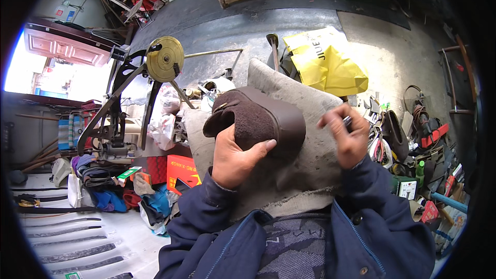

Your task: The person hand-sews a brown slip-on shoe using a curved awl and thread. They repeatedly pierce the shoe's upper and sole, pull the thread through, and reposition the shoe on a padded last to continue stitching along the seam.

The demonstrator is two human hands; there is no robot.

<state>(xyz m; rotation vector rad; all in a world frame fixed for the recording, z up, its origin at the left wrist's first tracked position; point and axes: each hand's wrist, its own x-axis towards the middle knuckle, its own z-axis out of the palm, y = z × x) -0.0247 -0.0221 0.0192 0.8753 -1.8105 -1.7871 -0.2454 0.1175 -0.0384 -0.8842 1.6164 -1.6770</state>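
A dark brown shoe (289, 126), with a fuzzy panel and a smooth band along its edge, is held over my lap. My left hand (235, 157) grips it by the opening; the thumb presses the outer side and the other fingers are hidden within. To the right, apart from the shoe, my right hand (347, 137) is closed with its fingers curled. A small dark, shiny end shows between those fingers, too little of it to name. Beneath both hands a worn grey cloth (315, 160) covers my lap.
A sewing machine with a yellow handwheel (165, 59) stands at the left. Beyond the cloth lies a yellow bag (325, 64). Tools and shoes crowd the right side, among them a dark shoe (394, 129). A red box (182, 170) and piled cloths sit at my left.
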